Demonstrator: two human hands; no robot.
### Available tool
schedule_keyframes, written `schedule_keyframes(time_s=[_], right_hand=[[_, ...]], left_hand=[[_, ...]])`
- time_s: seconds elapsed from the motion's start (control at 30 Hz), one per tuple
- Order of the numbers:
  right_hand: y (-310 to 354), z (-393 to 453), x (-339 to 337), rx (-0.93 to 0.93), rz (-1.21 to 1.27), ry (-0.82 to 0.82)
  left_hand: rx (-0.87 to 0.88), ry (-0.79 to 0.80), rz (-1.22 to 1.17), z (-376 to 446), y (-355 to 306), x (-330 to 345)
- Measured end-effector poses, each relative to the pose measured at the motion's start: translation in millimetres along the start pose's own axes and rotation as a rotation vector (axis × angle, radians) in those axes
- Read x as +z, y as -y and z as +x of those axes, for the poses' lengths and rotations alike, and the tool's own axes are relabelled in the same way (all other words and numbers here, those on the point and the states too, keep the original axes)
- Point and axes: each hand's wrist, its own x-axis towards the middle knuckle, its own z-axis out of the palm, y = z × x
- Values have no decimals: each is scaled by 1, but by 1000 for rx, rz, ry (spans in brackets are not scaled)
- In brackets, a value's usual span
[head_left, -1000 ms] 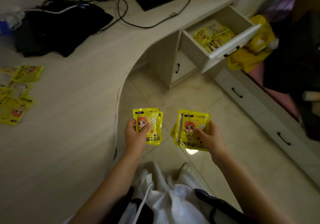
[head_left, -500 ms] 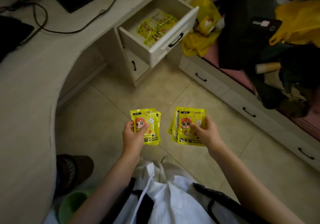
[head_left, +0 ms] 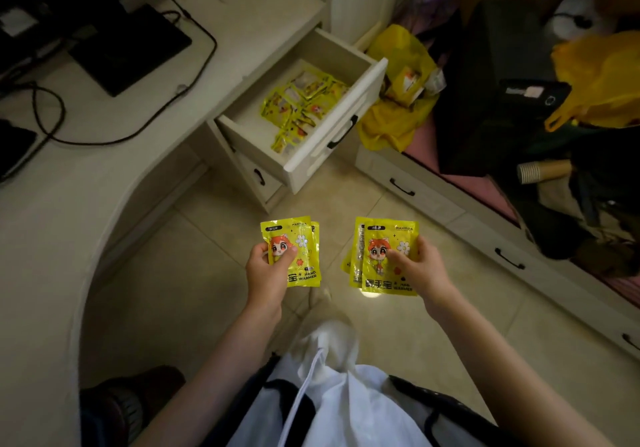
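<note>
My left hand (head_left: 268, 270) grips a small stack of yellow hand-warmer packets (head_left: 304, 238), thumb across the cartoon face on the top one. My right hand (head_left: 419, 266) grips a second, fanned stack of the same packets (head_left: 381, 238), thumb pressed on its front. Both stacks are held upright over the tiled floor, apart from each other. Ahead, an open white drawer (head_left: 341, 119) holds several more yellow packets (head_left: 301, 103) lying loose inside.
A curved pale desk (head_left: 52, 225) runs along the left, carrying a black laptop (head_left: 131, 48) and cables. A low unit with black-handled drawers (head_left: 450, 204) lines the right, piled with dark clothes and yellow bags (head_left: 394, 100). A brown shoe (head_left: 128, 398) lies under the desk.
The view has swung right and toward the open drawer; the packets on the desk's left left the frame. Both hands keep their stacks in the same hold.
</note>
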Motion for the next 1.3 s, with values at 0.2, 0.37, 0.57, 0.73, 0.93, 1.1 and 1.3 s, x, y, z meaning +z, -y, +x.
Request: schedule_keyframes(time_s=[0.2, 0.37, 0.57, 0.73, 0.93, 1.1, 1.3], right_hand=[[76, 65, 16, -21, -50, 24], [123, 115, 23, -52, -99, 49], [168, 177, 20, -81, -142, 110], [212, 235, 10, -115, -254, 203], [267, 299, -1, -146, -393, 340], [296, 334, 12, -177, -487, 467], [315, 362, 55, -205, -606, 569]], left_hand=[[9, -5, 21, 72, -56, 26], [7, -28, 13, 122, -86, 50], [-30, -77, -22, 163, -108, 86], [-72, -177, -96, 192, -125, 123], [-150, -330, -274, 208, -138, 172], [-235, -425, -366, 217, -135, 196], [-289, -509, -429, 230, -134, 196]])
